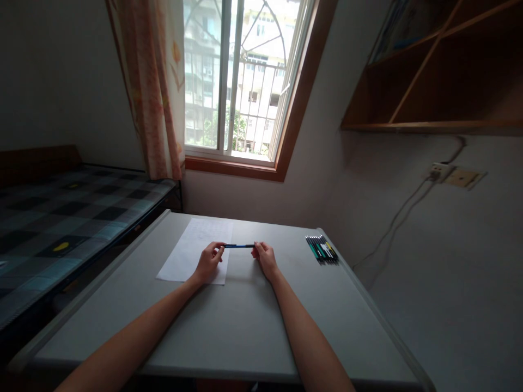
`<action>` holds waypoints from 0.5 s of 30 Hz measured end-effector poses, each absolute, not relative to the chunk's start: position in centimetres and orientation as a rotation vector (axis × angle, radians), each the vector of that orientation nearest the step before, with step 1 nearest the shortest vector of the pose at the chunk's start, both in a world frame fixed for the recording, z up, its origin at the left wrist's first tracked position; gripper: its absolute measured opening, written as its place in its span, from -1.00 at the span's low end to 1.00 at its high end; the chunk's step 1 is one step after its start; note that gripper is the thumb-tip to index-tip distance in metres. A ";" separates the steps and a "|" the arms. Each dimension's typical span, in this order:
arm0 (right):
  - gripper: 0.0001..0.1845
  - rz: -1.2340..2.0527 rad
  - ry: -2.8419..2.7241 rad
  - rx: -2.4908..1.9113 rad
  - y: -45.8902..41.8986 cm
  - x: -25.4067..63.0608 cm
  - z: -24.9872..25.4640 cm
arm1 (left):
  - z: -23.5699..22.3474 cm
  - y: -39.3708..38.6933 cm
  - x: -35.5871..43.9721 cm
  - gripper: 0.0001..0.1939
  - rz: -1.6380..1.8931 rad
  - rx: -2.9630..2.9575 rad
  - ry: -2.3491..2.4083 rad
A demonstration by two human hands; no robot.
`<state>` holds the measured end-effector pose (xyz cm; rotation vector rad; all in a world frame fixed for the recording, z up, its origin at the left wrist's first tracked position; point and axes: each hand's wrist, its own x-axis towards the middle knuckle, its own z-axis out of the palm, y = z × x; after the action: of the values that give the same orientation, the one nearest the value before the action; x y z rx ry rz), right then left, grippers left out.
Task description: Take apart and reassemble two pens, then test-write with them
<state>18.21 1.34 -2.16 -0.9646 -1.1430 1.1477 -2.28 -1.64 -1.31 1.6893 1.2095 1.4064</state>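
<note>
We hold the pen [242, 246] above the table [229, 326], toward its far edge, long axis roughly along that edge; our left hand [211, 261] has its grip pinched on one end, our right hand [265, 259] on the other, neither nearer.

A bright, wood-framed window [225, 76] shows between bed [93, 204] and shelf [408, 100].

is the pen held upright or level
Roughly level: the pen stretches sideways between the left hand and the right hand, one end in each grip, both ends at about equal height in view.
</note>
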 end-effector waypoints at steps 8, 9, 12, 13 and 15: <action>-0.63 1.145 -1.167 -0.990 1.0 18.2 -1.6 | -1.6 -1.4 -2.3 -0.75 1.439 1.705 1.189; -0.63 1.143 -1.171 -0.996 1.0 18.2 -1.6 | -1.6 -1.4 -2.3 -0.76 1.441 1.698 1.189; -0.63 1.143 -1.173 -1.003 1.1 18.2 -1.6 | -1.7 -1.3 -2.3 -0.77 1.452 1.705 1.194; -0.63 1.147 -1.171 -1.002 1.1 18.2 -1.7 | -1.7 -1.3 -2.3 -0.77 1.453 1.715 1.196; -0.64 1.151 -1.168 -0.993 1.2 18.2 -1.8 | -1.8 -1.3 -2.3 -0.78 1.448 1.731 1.199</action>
<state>18.21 1.19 -1.81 -0.9926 -1.1679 1.1514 -2.35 -1.25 -1.79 1.7310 1.1987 1.4482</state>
